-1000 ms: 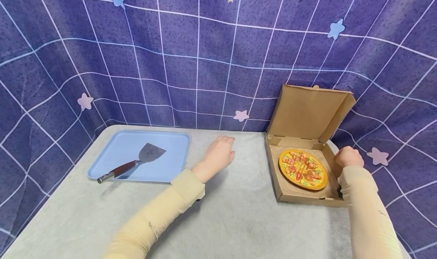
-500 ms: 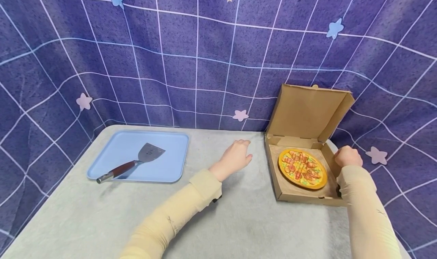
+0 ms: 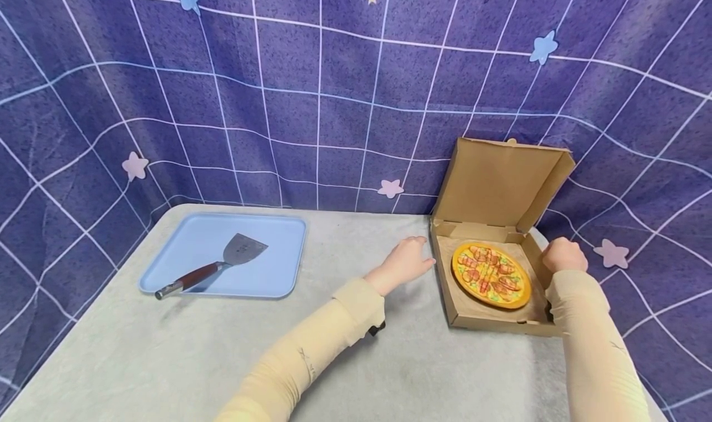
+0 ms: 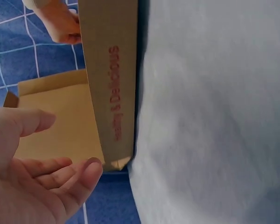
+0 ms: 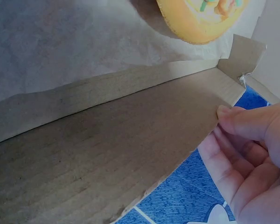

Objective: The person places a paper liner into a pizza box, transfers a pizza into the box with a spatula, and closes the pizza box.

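Over on the right of the grey table [image 3: 423,366], the action was all at the cardboard box [image 3: 492,324]! The right hand [image 3: 564,255] had its right-hand side wall [image 5: 107,126] in a neat pinch, thumb on the inner face, fingers bent in behind the outer one. And what about the left hand [image 3: 405,262]? Right there at the opposite side, just beside the left wall with its red lettering [image 4: 114,93], fingers loosely spread, thumb well apart from them, nothing in its grasp; whether a fingertip brushed the cardboard, the views could not tell.

Between the two hands sat the pizza [image 3: 491,275], lying in the box, topping up, on a pale paper liner [image 5: 74,46], untouched by either one. Behind it the lid [image 3: 497,184] stood raised at the back, leaning near the purple curtain [image 3: 300,51] with its pale grid and stars.

Away to the far left, well apart from both hands, lay the blue tray [image 3: 278,270]. Across it rested a spatula [image 3: 221,265], its metal blade within the tray, its dark handle reaching out over the near edge. Pale yellow sleeves [image 3: 317,341] covered both forearms.
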`<state>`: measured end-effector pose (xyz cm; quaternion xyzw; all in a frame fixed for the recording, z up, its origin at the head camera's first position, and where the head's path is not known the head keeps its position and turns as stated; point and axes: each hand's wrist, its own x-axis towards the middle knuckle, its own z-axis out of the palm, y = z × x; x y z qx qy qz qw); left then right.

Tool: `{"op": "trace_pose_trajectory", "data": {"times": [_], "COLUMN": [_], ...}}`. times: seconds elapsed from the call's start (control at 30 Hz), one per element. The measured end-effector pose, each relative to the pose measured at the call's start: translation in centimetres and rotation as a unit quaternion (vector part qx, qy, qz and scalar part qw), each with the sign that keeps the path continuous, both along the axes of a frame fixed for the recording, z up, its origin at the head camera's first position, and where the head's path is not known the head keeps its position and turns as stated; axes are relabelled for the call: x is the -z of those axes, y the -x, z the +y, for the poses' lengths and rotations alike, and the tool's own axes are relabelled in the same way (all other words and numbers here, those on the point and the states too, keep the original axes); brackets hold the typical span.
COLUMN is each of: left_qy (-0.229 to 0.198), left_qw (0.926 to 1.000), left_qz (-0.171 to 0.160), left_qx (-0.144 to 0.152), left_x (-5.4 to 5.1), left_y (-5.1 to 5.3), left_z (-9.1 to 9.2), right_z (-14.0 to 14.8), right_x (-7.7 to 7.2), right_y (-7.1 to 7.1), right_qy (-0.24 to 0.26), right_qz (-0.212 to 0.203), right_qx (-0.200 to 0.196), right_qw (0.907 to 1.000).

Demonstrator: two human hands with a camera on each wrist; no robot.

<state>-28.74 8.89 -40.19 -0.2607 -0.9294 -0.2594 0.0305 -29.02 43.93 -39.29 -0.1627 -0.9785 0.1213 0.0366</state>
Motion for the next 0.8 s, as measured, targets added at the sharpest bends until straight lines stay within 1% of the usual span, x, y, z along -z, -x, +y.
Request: {"op": "trace_pose_trajectory", "data": {"times": [0.13,0.3,0.43,0.5,0.57,0.67,0.73,0.8], "left_qy": [-0.015,-0.026,-0.044,-0.046,-0.048,-0.055,-0.067,-0.08], "left_qw": [0.999,0.9976,0.9957,0.9947,0.9941,0.9928,0.991,0.9892], "left_qz": [-0.041,-0.064,-0.082,-0.091,-0.096,-0.103,-0.11,-0.117], "left_qx": [0.001,-0.003,-0.007,-0.011,-0.018,-0.028,-0.035,-0.039], "left_x": [0.2,0.6,1.0,1.3,1.6,1.8,1.9,2.2], "left_y": [-0.1,-0.2,-0.4,-0.6,-0.7,-1.0,-1.1,-1.1], "left_z": [1.1,2.3,3.2,3.7,4.1,4.5,4.7,4.7], "right_z": [-0.2,0.0,0.4,0.7,1.1,1.6,2.1,2.4], "right_x": [-0.1,-0.1,0.0,0.0,-0.1,-0.2,-0.2,-0.1], "right_y": [0.2,0.4,0.2,0.0,-0.2,-0.3,-0.3,-0.2], "right_qy": [-0.003,0.003,0.01,0.016,0.025,0.046,0.071,0.111], "right_qz": [-0.004,0.001,0.017,0.019,0.012,-0.014,-0.034,-0.052], "right_qx": [-0.002,-0.002,-0.018,-0.028,-0.038,-0.051,-0.061,-0.066], "right_qw": [1.0,1.0,0.9996,0.9993,0.9989,0.9976,0.995,0.9903]}}
